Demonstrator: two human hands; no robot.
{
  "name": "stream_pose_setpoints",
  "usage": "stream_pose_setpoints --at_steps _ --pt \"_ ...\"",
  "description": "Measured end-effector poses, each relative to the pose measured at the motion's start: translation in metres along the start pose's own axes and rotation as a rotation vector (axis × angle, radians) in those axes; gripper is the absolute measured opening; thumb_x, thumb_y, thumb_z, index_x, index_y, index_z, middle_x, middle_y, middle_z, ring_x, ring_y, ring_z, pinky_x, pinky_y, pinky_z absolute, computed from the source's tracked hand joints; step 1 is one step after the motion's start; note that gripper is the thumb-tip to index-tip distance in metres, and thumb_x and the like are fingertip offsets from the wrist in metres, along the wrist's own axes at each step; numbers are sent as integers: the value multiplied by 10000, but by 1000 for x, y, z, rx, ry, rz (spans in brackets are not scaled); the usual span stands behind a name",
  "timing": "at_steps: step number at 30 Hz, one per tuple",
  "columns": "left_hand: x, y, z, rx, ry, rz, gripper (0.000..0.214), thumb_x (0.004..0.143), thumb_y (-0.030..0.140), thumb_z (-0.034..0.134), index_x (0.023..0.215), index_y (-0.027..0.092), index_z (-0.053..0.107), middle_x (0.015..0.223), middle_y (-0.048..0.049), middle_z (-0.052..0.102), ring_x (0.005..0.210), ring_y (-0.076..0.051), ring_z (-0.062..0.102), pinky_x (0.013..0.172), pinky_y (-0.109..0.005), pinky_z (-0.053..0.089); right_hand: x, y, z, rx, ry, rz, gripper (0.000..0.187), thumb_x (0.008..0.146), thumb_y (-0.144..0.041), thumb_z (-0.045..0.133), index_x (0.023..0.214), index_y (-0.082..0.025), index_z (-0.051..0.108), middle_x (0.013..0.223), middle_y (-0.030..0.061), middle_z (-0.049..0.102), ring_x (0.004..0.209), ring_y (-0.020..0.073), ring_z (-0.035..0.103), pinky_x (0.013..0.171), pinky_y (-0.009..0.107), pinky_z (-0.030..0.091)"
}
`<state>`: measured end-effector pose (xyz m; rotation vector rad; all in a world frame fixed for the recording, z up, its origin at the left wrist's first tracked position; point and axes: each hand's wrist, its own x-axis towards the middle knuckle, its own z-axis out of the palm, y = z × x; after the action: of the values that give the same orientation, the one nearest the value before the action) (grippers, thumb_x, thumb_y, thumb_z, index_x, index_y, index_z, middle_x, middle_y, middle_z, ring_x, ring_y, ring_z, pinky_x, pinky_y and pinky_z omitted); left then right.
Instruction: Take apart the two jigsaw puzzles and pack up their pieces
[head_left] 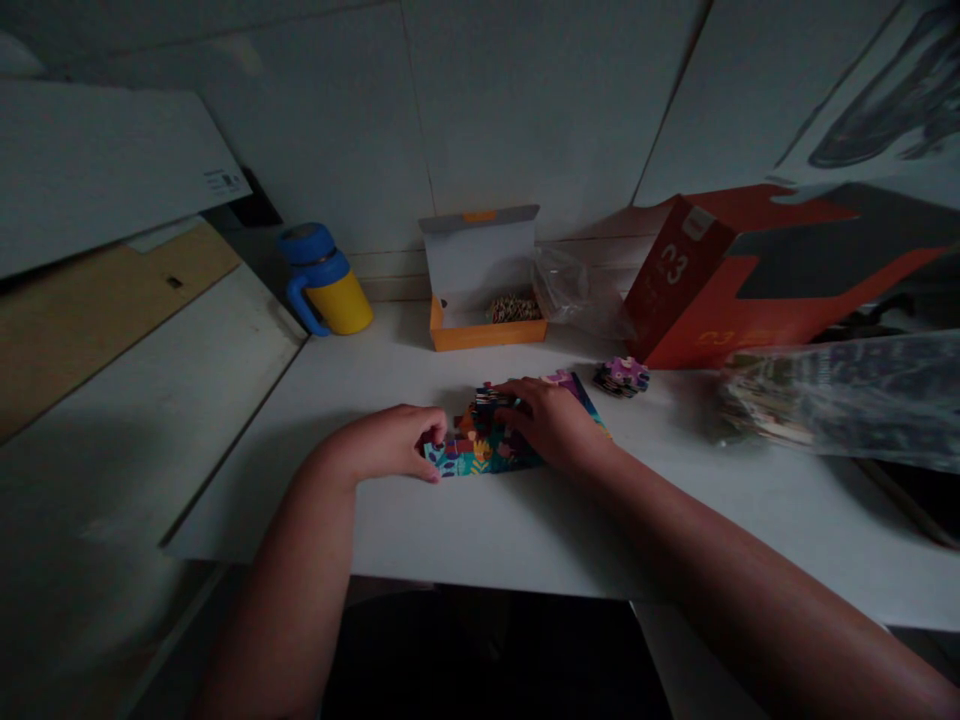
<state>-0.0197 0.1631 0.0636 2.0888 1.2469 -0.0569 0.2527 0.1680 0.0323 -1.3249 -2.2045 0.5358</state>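
Note:
A partly assembled jigsaw puzzle [480,458] in teal, orange and purple lies flat on the white table. My left hand [409,440] is at its left end, fingers curled and thumb at the lower corner, gripping that edge. Reaching over the puzzle from the right, my right hand [559,425] covers part of it. Its bent fingertips close on a small stack of puzzle pieces [489,397] resting on the puzzle's upper part. The palm hides some of the picture. Another stack of pieces [622,376], purple on top, stands to the right.
Behind the puzzle an orange box [487,337] has its lid up, with pieces inside and a clear plastic bag [577,290] alongside. A blue and yellow mug [330,290] stands at the back left. On the right are a large red box [705,290] and a filled plastic bag [840,400].

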Motion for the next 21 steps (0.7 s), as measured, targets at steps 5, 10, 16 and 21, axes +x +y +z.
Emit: stream_pose_setpoints --at_steps 5,10,16,21 --pt "-1 -5 -3 -185 -18 66 306 785 311 740 1020 232 559 816 42 617 734 -140 576 631 -236 398 -1 2 -3 54 62 28 266 945 -251 664 1199 -199 721 1149 87 758 1015 230 704 934 340 512" --pt "4 -9 -7 -350 87 72 363 812 341 716 1125 223 575 943 -5 661 820 -147 619 708 -253 472 -3 7 -10 248 103 182 289 935 -367 668 1171 -207 713 978 44 777 784 178 694 703 270 510" --pt "25 -7 3 -483 229 56 264 849 375 691 1014 193 595 817 7 627 715 -142 589 646 -262 476 -3 12 -11 465 11 34 335 968 -461 622 1171 -206 698 1074 46 775 887 183 708 774 280 546" --pt "40 -1 18 -327 314 147 157 889 298 640 997 184 652 869 -15 665 800 -166 614 708 -277 480 -3 8 -7 262 66 54 272 928 -324 684 1185 -244 723 1046 29 783 865 185 719 821 302 556"
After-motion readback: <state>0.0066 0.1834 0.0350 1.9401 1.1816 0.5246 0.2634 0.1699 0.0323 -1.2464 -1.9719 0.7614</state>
